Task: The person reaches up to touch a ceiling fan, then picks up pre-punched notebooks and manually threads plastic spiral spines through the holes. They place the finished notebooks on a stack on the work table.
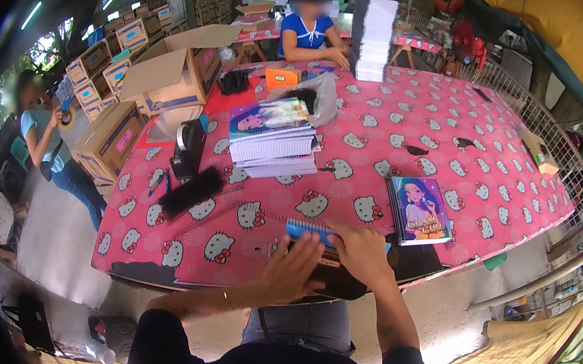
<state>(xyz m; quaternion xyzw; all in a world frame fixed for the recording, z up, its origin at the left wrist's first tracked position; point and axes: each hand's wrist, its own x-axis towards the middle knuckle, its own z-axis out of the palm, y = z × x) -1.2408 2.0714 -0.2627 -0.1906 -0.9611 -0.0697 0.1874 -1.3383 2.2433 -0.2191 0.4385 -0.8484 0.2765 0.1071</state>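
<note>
Close in front of me, at the table's near edge, lies a blue-edged notebook point(298, 229), mostly covered by my hands. A thin pink spiral wire point(270, 213) runs leftward from its edge. My left hand point(294, 268) rests on the near side with its fingers stretched out. From the right, my right hand point(362, 253) curls over the notebook, its thumb and forefinger at the blue edge. Some fingertips are hidden. To the right is a finished-looking spiral notebook point(421, 211) with a purple illustrated cover. A dark bundle of bristle-like black wires point(192, 192) lies to the left.
A stack of notebooks point(274, 144) stands beyond my hands, near a black hole-punch-like device point(187, 148). Cardboard boxes point(174, 72) crowd the left. Across the pink patterned table point(362, 132), a person in blue point(304, 36) sits by a tall paper stack point(375, 37). Another person point(52, 133) stands left.
</note>
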